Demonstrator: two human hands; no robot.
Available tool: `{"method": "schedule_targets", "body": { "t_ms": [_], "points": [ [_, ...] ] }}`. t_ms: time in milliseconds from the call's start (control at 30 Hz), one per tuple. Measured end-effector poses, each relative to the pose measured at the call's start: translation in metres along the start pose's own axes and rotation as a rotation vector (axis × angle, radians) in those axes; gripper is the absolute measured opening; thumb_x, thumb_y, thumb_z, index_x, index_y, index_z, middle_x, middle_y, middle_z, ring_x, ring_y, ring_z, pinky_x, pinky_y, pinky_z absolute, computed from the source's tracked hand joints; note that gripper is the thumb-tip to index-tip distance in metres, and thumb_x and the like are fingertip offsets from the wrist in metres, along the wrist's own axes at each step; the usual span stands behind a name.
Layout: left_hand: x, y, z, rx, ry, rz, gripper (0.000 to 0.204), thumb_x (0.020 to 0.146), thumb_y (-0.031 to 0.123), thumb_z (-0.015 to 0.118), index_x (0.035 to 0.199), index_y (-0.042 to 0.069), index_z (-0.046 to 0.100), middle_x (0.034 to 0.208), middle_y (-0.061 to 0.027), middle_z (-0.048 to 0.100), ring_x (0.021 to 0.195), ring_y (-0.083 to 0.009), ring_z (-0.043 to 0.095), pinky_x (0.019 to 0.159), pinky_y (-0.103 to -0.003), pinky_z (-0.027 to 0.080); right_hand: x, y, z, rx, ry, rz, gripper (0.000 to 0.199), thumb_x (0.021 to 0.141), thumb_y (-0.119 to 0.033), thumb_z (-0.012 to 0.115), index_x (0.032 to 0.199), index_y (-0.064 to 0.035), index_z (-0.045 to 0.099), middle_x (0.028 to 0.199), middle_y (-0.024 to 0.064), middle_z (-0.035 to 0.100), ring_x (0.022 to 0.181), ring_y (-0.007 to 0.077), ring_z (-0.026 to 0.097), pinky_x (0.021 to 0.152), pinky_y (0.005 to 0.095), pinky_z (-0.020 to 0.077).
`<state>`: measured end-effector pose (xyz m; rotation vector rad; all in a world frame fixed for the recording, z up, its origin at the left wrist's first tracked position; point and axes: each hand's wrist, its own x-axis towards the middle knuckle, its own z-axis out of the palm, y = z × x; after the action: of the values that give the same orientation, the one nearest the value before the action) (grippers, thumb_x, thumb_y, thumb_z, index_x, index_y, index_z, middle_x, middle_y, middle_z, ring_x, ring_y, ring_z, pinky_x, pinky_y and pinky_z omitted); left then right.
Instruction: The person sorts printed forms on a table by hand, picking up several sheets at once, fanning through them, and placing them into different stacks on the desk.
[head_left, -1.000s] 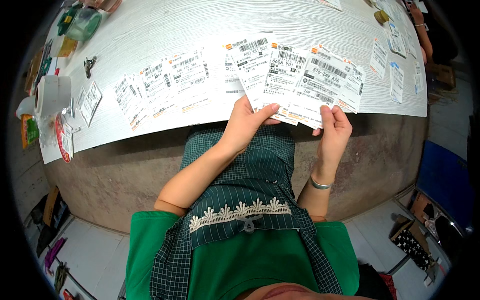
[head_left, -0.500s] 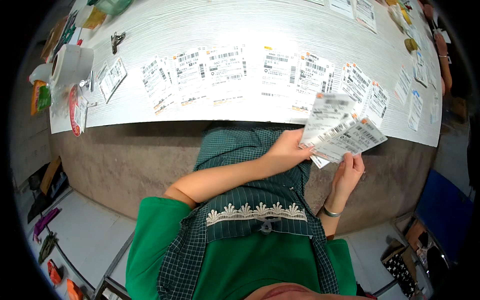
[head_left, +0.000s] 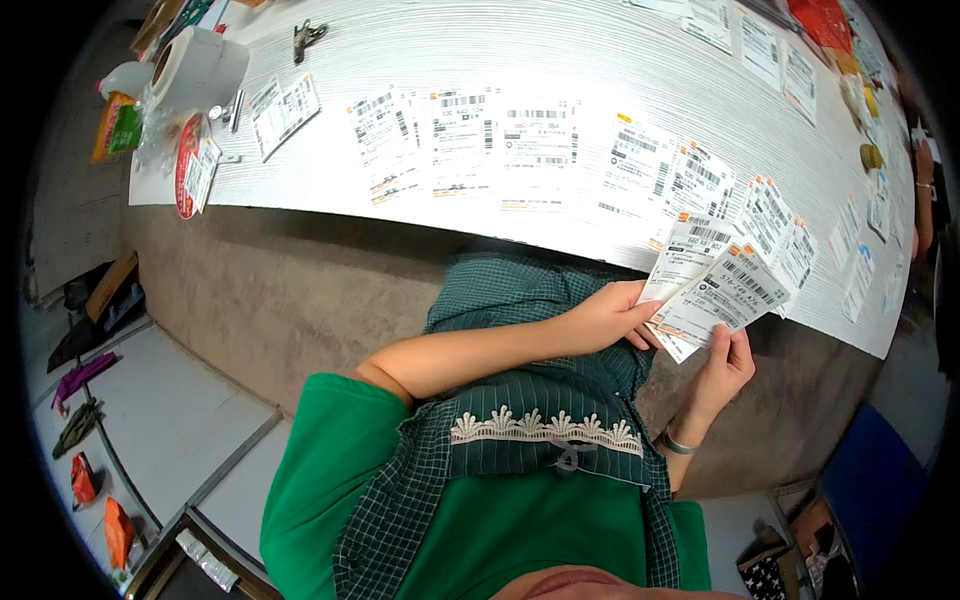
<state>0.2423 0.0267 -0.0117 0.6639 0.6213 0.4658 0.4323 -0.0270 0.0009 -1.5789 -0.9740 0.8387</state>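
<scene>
My left hand [head_left: 622,315] is closed on a fanned bunch of printed shipping labels [head_left: 684,262], thumb on top near their lower left ends. My right hand [head_left: 728,367] pinches the lower edge of the front label [head_left: 724,293], which overlaps the others. The bunch is held at the table's front edge, in front of the labels lying there. On the white table [head_left: 400,60], several labels [head_left: 462,143] lie in a row of small overlapping groups. The nearest group [head_left: 768,215] lies just beyond the held bunch.
At the left stand a white roll [head_left: 200,70], a black clip [head_left: 307,40], a clear plastic bag [head_left: 160,125] and a red round tag [head_left: 188,165]. More labels [head_left: 760,48] lie at the far right, near a yellow-brown cap [head_left: 871,156]. Another person's arm [head_left: 924,170] shows beyond.
The view has swung, so the table now slants down to the right. The held labels have spread slightly, and the front one lies flatter toward me. Both hands keep their grip.
</scene>
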Motion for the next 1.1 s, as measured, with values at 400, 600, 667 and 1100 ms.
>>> {"method": "schedule_targets", "body": {
  "t_ms": [400, 600, 667, 1100],
  "points": [
    [-0.017, 0.007, -0.015, -0.134, 0.107, 0.070, 0.037, 0.096, 0.018, 0.038, 0.124, -0.006, 0.041, 0.112, -0.0186, 0.058, 0.094, -0.0247, 0.063, 0.074, -0.029, 0.055, 0.004, -0.016, 0.027, -0.085, 0.055, 0.003, 0.009, 0.086, -0.002, 0.057, 0.084, 0.0069, 0.059, 0.078, -0.0007, 0.057, 0.070, 0.0050, 0.047, 0.063, 0.0187, 0.0386],
    [-0.022, 0.018, -0.015, -0.083, 0.204, 0.154, 0.039, 0.096, 0.021, 0.040, 0.122, -0.009, 0.042, 0.112, -0.0198, 0.057, 0.094, -0.0261, 0.063, 0.076, -0.029, 0.054, 0.014, -0.028, 0.040, -0.110, -0.082, 0.065, 0.011, 0.083, -0.005, 0.063, 0.078, 0.0055, 0.061, 0.065, -0.0053, 0.052, 0.059, 0.0010, 0.041, 0.051, 0.0173, 0.0329],
    [-0.021, 0.017, -0.014, -0.093, 0.211, 0.149, 0.038, 0.096, 0.018, 0.040, 0.123, -0.009, 0.040, 0.112, -0.0199, 0.057, 0.093, -0.0261, 0.063, 0.075, -0.029, 0.055, 0.015, -0.029, 0.046, -0.031, -0.066, 0.079, 0.012, 0.082, -0.005, 0.064, 0.081, 0.0068, 0.062, 0.065, -0.0044, 0.054, 0.058, 0.0010, 0.042, 0.051, 0.0172, 0.0341],
    [-0.025, 0.016, -0.011, -0.005, 0.327, 0.099, 0.036, 0.094, 0.014, 0.043, 0.121, -0.009, 0.039, 0.107, -0.0206, 0.059, 0.089, -0.0250, 0.064, 0.074, -0.028, 0.055, 0.015, -0.029, 0.043, -0.074, -0.197, 0.073, 0.013, 0.080, -0.006, 0.064, 0.083, 0.0066, 0.063, 0.064, 0.0064, 0.062, 0.055, 0.0054, 0.052, 0.050, 0.0206, 0.0403]
  ]
}}
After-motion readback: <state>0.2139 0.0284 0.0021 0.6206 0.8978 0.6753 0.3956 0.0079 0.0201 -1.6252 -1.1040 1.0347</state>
